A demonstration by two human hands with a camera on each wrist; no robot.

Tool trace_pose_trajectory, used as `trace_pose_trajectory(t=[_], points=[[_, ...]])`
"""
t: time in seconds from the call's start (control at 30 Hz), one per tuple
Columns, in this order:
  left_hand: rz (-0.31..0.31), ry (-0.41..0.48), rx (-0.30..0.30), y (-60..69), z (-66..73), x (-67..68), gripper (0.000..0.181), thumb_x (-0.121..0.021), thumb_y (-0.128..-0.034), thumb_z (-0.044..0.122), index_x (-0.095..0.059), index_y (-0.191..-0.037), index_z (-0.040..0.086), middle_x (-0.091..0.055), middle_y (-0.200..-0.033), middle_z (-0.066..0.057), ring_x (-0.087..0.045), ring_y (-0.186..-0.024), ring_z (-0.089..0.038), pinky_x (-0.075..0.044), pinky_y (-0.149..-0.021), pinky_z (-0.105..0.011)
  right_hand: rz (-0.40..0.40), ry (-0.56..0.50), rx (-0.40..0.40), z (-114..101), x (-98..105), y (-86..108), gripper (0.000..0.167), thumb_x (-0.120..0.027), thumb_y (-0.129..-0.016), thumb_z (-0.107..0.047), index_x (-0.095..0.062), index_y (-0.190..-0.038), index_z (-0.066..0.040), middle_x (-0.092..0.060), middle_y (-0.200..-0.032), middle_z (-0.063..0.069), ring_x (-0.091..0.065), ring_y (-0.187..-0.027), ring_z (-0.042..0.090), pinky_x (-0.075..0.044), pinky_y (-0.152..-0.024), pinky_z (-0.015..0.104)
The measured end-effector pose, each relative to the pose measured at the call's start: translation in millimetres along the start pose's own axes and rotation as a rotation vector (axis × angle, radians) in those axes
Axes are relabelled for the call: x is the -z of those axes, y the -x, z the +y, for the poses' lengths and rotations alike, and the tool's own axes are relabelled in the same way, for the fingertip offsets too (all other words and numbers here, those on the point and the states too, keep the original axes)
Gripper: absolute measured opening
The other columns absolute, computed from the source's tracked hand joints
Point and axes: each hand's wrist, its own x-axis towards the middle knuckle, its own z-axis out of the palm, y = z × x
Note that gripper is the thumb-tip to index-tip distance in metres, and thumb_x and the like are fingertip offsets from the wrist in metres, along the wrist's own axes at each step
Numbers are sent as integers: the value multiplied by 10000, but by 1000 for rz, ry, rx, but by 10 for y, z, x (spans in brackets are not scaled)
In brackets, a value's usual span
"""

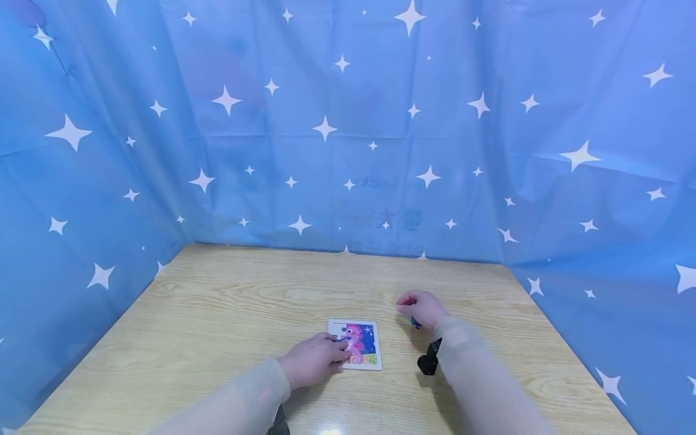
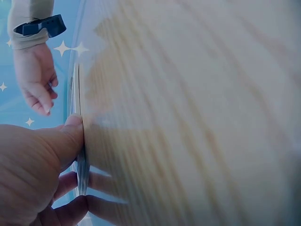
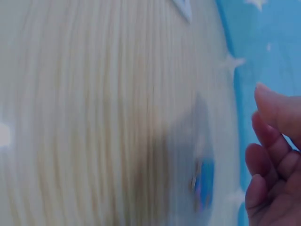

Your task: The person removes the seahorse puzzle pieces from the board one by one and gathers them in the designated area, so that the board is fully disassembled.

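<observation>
A square jigsaw puzzle point(image 1: 370, 347) with a white border and a pink seahorse on dark blue lies on the table. My left hand point(image 1: 315, 360) rests over its left side, fingertips touching it and covering part of the picture. From the left wrist, the puzzle appears edge-on beside the left thumb point(image 2: 70, 136) and fingers. To the right, my right hand point(image 1: 425, 307) hovers above the table, fingers loosely bent and nothing visible between them. Small blue pieces point(image 1: 415, 322) lie under it, blurred in the right wrist view, so their number cannot be told.
The wood-grain table point(image 1: 244, 290) extends around the puzzle on all sides. A blue curtain point(image 1: 326, 157) with white stars hangs behind it and along both sides. A black wrist device point(image 1: 429, 359) sits below the right forearm.
</observation>
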Motion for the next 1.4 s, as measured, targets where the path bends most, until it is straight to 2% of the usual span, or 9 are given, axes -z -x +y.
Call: trace_pose_trajectory(t=[0.13, 0.33, 0.6, 0.77, 0.9, 1.1, 1.2, 1.3, 1.4], points=[[4, 0, 3, -4, -7, -15, 358, -640, -920, 288, -649, -1265, 197, -544, -1370, 17, -520, -1246, -244, -448, -1013, -361, -9, -26, 21, -161, -139, -14, 56, -672, -909, -173, -675, -930, -122, -617, -892, 14, -527, -785, 186, -454, -668, 332], [10, -1, -6, -9, -17, -14, 369, -636, -920, 296, -639, -1275, 195, -538, -1374, 9, -516, -1251, -252, -439, -1022, -368, -44, -50, 65, -342, -372, -20, 40, -691, -892, -157, -690, -915, -124, -622, -888, -6, -543, -814, 166, -469, -734, 339], [22, -2, -22, 7, 0, 29, 362, -651, -910, 275, -652, -1261, 181, -557, -1358, -14, -531, -1230, -264, -453, -1006, -372, -153, -59, 134, -562, -625, 38, 73, -696, -890, -167, -693, -933, -108, -616, -878, -18, -536, -801, 147, -458, -736, 318], [22, -12, -39, 12, 8, 45, 345, -655, -914, 257, -664, -1248, 175, -568, -1349, -19, -539, -1219, -261, -459, -998, -360, -214, -9, 191, -603, -746, 46, 65, -697, -889, -152, -704, -947, -123, -623, -877, -41, -558, -801, 118, -485, -760, 318], [23, -27, -62, 3, 2, 45, 338, -650, -921, 252, -667, -1246, 161, -574, -1340, -29, -546, -1212, -257, -452, -1005, -349, -243, 38, 212, -602, -801, 35, 59, -700, -885, -132, -705, -943, -127, -628, -886, -50, -566, -824, 105, -494, -801, 342], [39, -73, -91, -6, 4, 47, 327, -648, -921, 268, -677, -1227, 158, -595, -1315, -36, -562, -1189, -246, -450, -1002, -333, -258, 62, 231, -622, -829, 26, 68, -709, -868, -92, -703, -935, -101, -622, -874, -34, -553, -809, 113, -495, -788, 337], [64, -120, -126, -34, 5, 43, 289, -654, -917, 266, -706, -1179, 155, -626, -1274, -33, -580, -1158, -209, -458, -982, -311, -259, 73, 226, -634, -829, 30, 55, -710, -867, -93, -707, -918, -112, -615, -862, -38, -544, -797, 113, -488, -777, 330], [102, -156, -165, -64, 7, 33, 178, -684, -894, 230, -740, -1047, 156, -651, -1233, -24, -615, -1085, -167, -482, -936, -289, -261, 75, 223, -639, -826, 36, 44, -705, -870, -86, -711, -899, -118, -622, -847, -40, -547, -782, 109, -483, -760, 322], [122, -166, -171, -72, 24, 37, 171, -700, -879, 216, -732, -1037, 160, -649, -1237, -8, -635, -1031, -154, -507, -883, -281, -261, 73, 219, -638, -828, 42, 53, -698, -871, -69, -713, -897, -113, -631, -853, -39, -551, -787, 107, -483, -764, 319]])
